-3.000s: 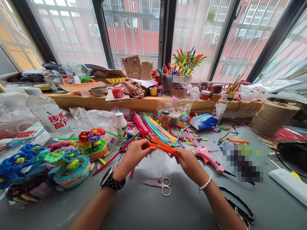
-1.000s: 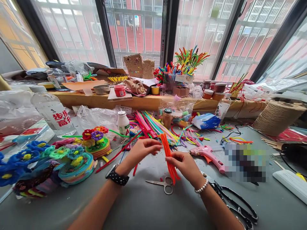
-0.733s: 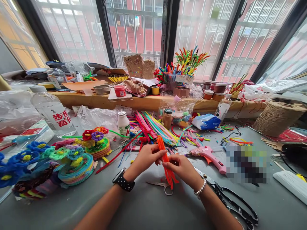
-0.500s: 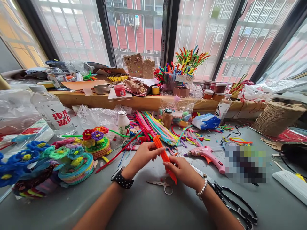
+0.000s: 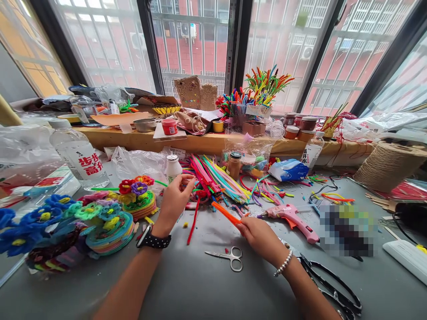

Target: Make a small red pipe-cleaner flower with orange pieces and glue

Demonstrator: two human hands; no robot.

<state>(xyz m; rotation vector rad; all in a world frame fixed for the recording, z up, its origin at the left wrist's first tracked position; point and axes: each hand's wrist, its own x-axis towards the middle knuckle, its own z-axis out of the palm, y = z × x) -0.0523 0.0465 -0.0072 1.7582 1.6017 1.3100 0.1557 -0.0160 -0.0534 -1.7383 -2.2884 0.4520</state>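
Thin orange fuzzy sticks (image 5: 227, 213) pinched tight in right hand (image 5: 262, 236), likely so none slip; left hand (image 5: 172, 201) half-curled, hold unclear.

At the left of the worktop (image 5: 187, 289) stands a large clear bottle (image 5: 78, 153) with red characters on its label. At the right there is a thick roll of twine (image 5: 388, 166). On the ledge (image 5: 207, 142), a metal bowl (image 5: 145, 125) is near a red jar (image 5: 169, 127).

From the bench's (image 5: 193, 284) near edge, room runs up to the scissors (image 5: 230, 256); pipe cleaners (image 5: 218, 178) crowd toward the far edge, a blurred object (image 5: 347, 231) apparently blocks rightward.
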